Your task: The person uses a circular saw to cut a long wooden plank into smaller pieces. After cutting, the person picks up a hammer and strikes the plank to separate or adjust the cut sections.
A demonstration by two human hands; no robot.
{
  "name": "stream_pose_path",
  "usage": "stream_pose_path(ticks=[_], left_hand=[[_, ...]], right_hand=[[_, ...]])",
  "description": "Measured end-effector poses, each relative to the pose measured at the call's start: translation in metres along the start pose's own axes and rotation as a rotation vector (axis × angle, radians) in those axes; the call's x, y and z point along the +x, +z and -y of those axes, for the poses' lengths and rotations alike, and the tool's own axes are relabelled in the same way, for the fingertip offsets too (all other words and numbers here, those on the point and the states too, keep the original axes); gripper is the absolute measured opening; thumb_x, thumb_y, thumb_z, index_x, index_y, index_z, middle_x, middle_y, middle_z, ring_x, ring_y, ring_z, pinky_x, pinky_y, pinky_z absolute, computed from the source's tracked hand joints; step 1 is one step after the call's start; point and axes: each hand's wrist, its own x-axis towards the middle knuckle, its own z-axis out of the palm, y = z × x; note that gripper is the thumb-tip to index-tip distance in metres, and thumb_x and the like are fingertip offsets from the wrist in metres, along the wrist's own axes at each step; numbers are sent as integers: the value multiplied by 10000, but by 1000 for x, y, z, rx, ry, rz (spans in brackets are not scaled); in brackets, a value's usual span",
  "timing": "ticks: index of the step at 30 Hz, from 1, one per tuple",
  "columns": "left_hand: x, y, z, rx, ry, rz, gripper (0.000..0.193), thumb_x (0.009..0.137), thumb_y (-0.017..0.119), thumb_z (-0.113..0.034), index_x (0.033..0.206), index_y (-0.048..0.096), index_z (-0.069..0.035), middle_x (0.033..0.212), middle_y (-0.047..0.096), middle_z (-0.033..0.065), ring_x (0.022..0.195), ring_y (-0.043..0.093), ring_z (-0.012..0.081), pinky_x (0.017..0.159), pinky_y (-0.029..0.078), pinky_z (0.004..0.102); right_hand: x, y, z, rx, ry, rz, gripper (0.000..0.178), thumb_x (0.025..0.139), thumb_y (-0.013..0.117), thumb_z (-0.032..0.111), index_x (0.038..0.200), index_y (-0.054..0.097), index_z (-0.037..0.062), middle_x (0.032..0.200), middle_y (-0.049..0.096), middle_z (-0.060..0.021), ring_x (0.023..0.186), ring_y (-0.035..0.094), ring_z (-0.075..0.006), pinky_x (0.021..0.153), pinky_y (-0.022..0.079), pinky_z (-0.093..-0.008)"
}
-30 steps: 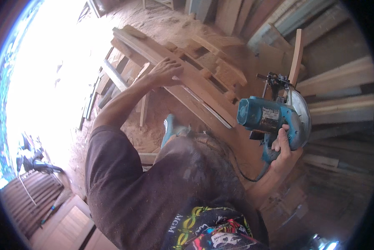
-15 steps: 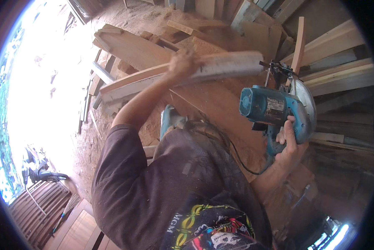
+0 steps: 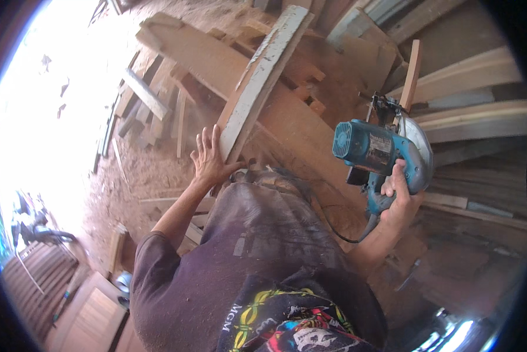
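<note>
While the right hand (image 3: 399, 202) is closed around the handle of a teal circular saw with a pale metal guard (image 3: 366, 146), 1 finger straightened, the left hand (image 3: 208, 163) touches the near end of a long, straight wooden board with a flaking greyish-white face (image 3: 262, 76). The left hand's fingers spread wide at the board's left edge, the thumb near its end; whether it bears weight cannot be told. The board's long axis runs away from the body, slanting to the right, across the line of a broad, flat brown wooden plank (image 3: 299, 120); contact between these 2 is unclear. Of the 2 hands, the left is nearer; the right, with the saw, is well apart, to the board's right
</note>
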Motion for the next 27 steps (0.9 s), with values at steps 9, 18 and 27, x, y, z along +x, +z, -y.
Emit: stream_pose_path(ticks=[9, 18, 27], left_hand=[[13, -24, 17, -908, 75, 220, 1303, 711, 900, -411, 1754, 193, -78, 1577, 510, 218, 1513, 455, 357, 1237, 390, 479], [8, -9, 1, -1343, 51, 465, 1003, 905, 816, -527, 1647, 405, 8, 1501, 547, 161, 1385, 519, 267, 1184, 399, 417], [47, 15, -70, -1126, 19, -253, 1179, 814, 834, -235, 1739, 145, 13, 1733, 336, 298, 1596, 363, 441, 1302, 339, 456]], right_hand=[[-20, 9, 32, -21, 105, 141, 200, 959, 851, 112, 1100, 756, 6, 726, 532, 34, 574, 473, -92, 548, 389, -266], [-9, -7, 28, -35, 148, 319, 236, 929, 887, 99, 1104, 767, -6, 842, 700, -30, 587, 518, -96, 540, 411, -279], [23, -27, 16, -155, 143, 407, 208, 942, 876, 117, 1076, 771, -2, 815, 675, -13, 593, 508, -88, 550, 392, -274]])
